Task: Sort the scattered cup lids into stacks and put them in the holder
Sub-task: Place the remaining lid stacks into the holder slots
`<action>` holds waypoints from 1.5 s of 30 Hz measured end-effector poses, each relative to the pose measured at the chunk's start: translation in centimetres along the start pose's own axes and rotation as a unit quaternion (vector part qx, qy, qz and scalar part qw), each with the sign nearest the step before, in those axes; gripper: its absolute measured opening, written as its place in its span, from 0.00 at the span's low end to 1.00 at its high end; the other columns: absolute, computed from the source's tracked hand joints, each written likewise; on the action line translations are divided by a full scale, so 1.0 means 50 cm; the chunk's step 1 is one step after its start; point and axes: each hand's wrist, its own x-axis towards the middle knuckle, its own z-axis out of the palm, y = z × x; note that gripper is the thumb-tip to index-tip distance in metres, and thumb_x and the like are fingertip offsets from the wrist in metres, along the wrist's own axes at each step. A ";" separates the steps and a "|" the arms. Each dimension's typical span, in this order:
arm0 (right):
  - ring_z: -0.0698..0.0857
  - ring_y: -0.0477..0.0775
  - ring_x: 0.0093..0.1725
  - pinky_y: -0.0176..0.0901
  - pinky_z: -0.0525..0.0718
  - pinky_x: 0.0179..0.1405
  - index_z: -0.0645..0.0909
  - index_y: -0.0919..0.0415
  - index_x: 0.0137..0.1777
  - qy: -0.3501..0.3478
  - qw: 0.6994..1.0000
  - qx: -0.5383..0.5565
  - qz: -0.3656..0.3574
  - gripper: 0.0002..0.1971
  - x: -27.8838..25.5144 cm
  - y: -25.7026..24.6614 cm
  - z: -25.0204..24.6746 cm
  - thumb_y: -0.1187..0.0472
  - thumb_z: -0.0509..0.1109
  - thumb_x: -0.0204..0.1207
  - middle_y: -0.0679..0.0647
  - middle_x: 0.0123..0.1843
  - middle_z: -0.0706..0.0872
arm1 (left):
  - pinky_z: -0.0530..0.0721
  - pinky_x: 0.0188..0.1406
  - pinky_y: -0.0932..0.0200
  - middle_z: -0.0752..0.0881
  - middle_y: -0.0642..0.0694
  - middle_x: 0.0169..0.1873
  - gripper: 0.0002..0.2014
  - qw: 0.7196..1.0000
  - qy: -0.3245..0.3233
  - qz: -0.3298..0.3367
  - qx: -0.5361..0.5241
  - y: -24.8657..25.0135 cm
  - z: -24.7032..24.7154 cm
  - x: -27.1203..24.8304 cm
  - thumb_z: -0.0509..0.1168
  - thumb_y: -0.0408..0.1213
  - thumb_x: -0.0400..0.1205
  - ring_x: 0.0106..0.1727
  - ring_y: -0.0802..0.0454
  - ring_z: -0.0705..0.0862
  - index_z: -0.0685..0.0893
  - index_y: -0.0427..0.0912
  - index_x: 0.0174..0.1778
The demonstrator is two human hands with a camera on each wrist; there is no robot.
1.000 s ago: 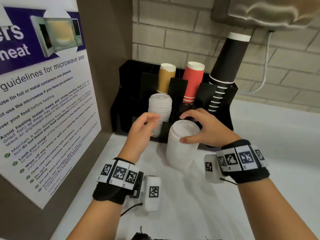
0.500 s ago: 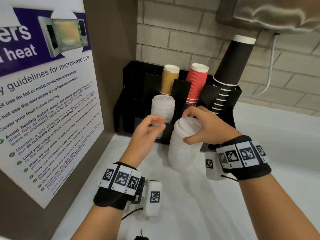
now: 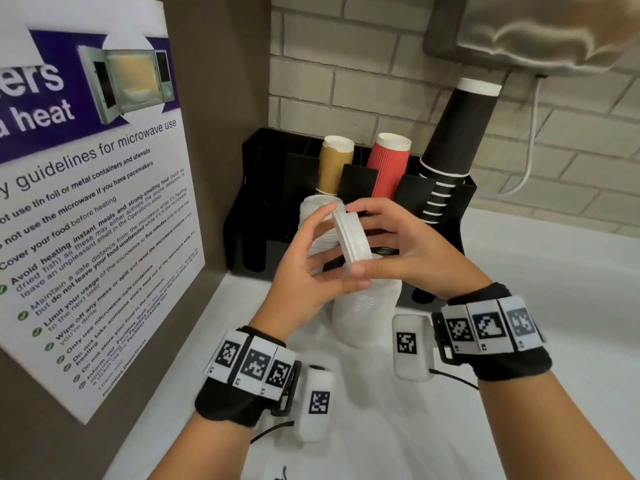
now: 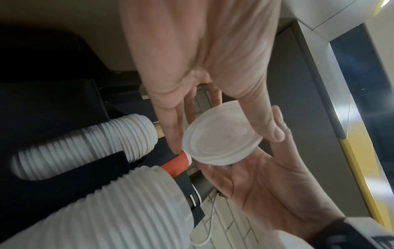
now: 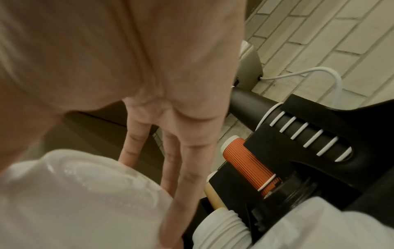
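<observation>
I hold a white plastic lid (image 3: 349, 239) (image 4: 221, 143) (image 5: 74, 193) tilted on edge between both hands, above the counter. My left hand (image 3: 330, 252) (image 4: 215, 133) pinches its left side with thumb and fingers. My right hand (image 3: 375, 237) (image 5: 170, 168) cups its right side, fingers over the top and thumb under it. Below them a tall stack of white lids (image 3: 367, 317) (image 4: 106, 210) stands on the counter. A second lid stack (image 3: 317, 211) (image 4: 85, 148) sits in a front slot of the black holder (image 3: 249, 202).
The holder's back slots carry a tan cup stack (image 3: 334, 164), a red ribbed cup stack (image 3: 388, 164) and a tall black cup stack (image 3: 457, 133). A microwave notice (image 3: 86, 220) covers the left wall. White counter (image 3: 554, 306) stretches right; a steel unit (image 3: 536, 29) hangs overhead.
My right hand has lifted the lid off the top of the tall stack and tipped it on edge. My left hand has come in and taken hold of its other side.
</observation>
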 end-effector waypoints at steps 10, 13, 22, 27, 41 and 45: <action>0.84 0.45 0.59 0.36 0.85 0.51 0.74 0.43 0.64 0.126 0.992 -0.020 -0.001 0.34 -0.009 0.038 -0.081 0.54 0.85 0.59 0.43 0.61 0.81 | 0.79 0.70 0.58 0.72 0.66 0.73 0.38 1.000 0.007 -0.006 0.013 0.004 -0.007 0.004 0.78 0.47 0.64 0.73 0.64 0.75 0.70 0.76 0.67; 0.84 0.47 0.55 0.30 0.81 0.45 0.69 0.45 0.63 0.225 0.965 -0.124 0.051 0.36 -0.016 0.093 -0.144 0.55 0.85 0.59 0.44 0.59 0.80 | 0.81 0.65 0.61 0.76 0.58 0.70 0.32 0.998 0.058 0.000 0.038 0.002 -0.027 0.007 0.74 0.49 0.67 0.69 0.58 0.79 0.74 0.62 0.68; 0.74 0.57 0.49 0.44 0.71 0.42 0.69 0.56 0.58 0.037 0.870 -0.448 0.202 0.32 0.015 0.209 -0.175 0.62 0.82 0.58 0.53 0.56 0.73 | 0.82 0.54 0.67 0.81 0.57 0.64 0.19 0.993 0.085 -0.009 0.078 -0.014 -0.038 0.008 0.73 0.51 0.75 0.61 0.58 0.83 0.80 0.55 0.61; 0.79 0.58 0.50 0.46 0.78 0.44 0.73 0.58 0.54 -0.086 0.806 -0.538 0.232 0.27 0.051 0.220 -0.156 0.58 0.81 0.58 0.56 0.56 0.81 | 0.80 0.52 0.68 0.82 0.57 0.62 0.20 0.993 0.086 -0.016 0.085 -0.013 -0.035 0.004 0.71 0.52 0.73 0.60 0.58 0.83 0.81 0.54 0.60; 0.79 0.56 0.66 0.48 0.70 0.68 0.78 0.54 0.68 -0.150 0.706 -0.638 0.269 0.22 0.042 0.261 -0.114 0.46 0.64 0.78 0.54 0.65 0.82 | 0.80 0.53 0.66 0.82 0.54 0.62 0.16 0.990 0.097 -0.023 0.095 -0.021 -0.042 0.007 0.69 0.50 0.74 0.57 0.60 0.84 0.82 0.56 0.58; 0.81 0.64 0.61 0.52 0.79 0.63 0.82 0.64 0.61 0.028 0.837 -0.504 0.211 0.15 0.043 0.215 -0.135 0.69 0.62 0.77 0.62 0.61 0.83 | 0.81 0.56 0.61 0.83 0.54 0.62 0.16 0.990 0.104 -0.028 0.093 -0.021 -0.044 0.006 0.69 0.49 0.75 0.57 0.59 0.84 0.82 0.55 0.58</action>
